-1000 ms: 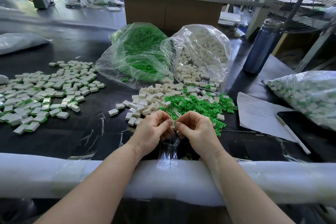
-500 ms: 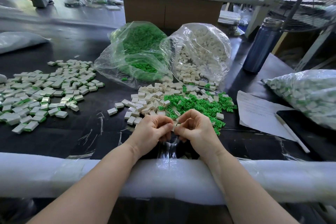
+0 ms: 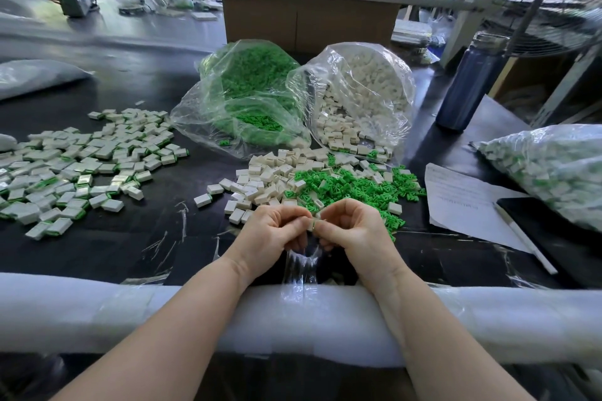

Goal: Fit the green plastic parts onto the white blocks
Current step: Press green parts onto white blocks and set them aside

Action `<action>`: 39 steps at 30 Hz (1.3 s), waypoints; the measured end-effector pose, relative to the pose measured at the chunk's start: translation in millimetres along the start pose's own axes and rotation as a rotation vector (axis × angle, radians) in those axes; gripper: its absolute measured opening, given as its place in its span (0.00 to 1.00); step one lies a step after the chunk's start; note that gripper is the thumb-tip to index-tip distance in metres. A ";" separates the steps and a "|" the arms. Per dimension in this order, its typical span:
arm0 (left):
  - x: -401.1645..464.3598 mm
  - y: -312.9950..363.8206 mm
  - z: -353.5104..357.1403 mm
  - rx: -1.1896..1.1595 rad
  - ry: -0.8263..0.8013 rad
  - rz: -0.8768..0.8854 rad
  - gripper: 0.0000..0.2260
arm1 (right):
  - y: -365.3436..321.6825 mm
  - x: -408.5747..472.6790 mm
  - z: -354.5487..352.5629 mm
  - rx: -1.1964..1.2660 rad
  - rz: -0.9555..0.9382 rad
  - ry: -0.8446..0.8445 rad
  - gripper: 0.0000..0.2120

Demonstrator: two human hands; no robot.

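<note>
Head view: over the dark tabletop [image 3: 136, 247], the left hand [image 3: 272, 234] and right hand [image 3: 353, 231] meet, fingers clamped on one white block [image 3: 312, 225], likely pressing in a green part. Its orientation is hidden. Loose green parts [image 3: 351, 187] lie just beyond.

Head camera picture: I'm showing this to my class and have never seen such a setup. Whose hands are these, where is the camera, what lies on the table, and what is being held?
The camera sits on a person's head, looking forward and down, so you see their own arms. The left hand and right hand meet and pinch one small white block between the fingertips. On the black table lie loose white blocks and green parts, spilled from two clear bags behind them. The pile of blocks with green edges at the left looks finished. At the right stand a blue bottle and a paper sheet.
</note>
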State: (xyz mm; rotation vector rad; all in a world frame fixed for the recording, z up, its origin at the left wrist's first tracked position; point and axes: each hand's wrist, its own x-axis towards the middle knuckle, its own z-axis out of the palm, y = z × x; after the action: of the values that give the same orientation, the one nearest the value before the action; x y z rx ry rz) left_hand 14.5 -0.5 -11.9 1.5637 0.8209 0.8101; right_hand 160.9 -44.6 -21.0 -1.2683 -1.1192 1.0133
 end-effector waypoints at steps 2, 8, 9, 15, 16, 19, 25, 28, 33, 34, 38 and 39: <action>0.8 -0.1 -0.1 -0.026 0.027 0.009 0.06 | 0.1 0.4 1.6 -0.016 0.001 0.028 0.05; 2.0 -4.1 -0.1 0.039 0.048 0.022 0.06 | -1.9 1.9 6.6 -0.182 0.018 0.003 0.09; 2.0 -4.4 -0.2 0.045 0.040 0.019 0.06 | -2.3 1.7 6.5 -0.189 0.019 -0.004 0.10; 0.8 -4.9 -1.0 0.048 0.029 -0.015 0.09 | -3.3 1.8 5.3 -0.200 0.042 -0.082 0.13; 0.3 -4.3 -1.1 0.050 0.027 -0.018 0.09 | -3.4 1.9 4.7 -0.187 0.049 -0.098 0.13; -0.8 -3.0 -1.9 0.053 0.013 -0.022 0.09 | -4.5 1.0 3.3 -0.168 0.060 -0.134 0.12; -0.5 -3.8 -1.5 0.071 0.002 -0.033 0.07 | -5.3 0.5 3.0 -0.146 0.070 -0.161 0.13; -0.4 -4.4 -1.4 0.086 0.004 -0.020 0.07 | -5.1 0.8 2.7 -0.161 0.062 -0.151 0.13; -0.7 -5.2 -1.6 0.166 -0.006 0.021 0.06 | -4.9 0.5 2.0 -0.181 0.070 -0.164 0.13; -0.9 -5.1 -1.4 0.183 -0.010 0.029 0.06 | -5.2 0.3 1.9 -0.184 0.071 -0.169 0.13; 0.3 -4.8 -1.2 0.135 0.024 0.028 0.07 | -4.6 0.1 4.1 -0.143 0.048 -0.089 0.10; 1.1 -4.9 -1.1 0.096 0.031 0.024 0.07 | -4.2 0.2 5.1 -0.135 0.034 -0.053 0.09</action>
State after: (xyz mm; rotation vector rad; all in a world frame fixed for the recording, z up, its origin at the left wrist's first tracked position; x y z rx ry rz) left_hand 13.7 1.5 -16.5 1.6522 0.8765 0.8247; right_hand 155.9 -43.6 -16.9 -1.3789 -1.2274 1.0151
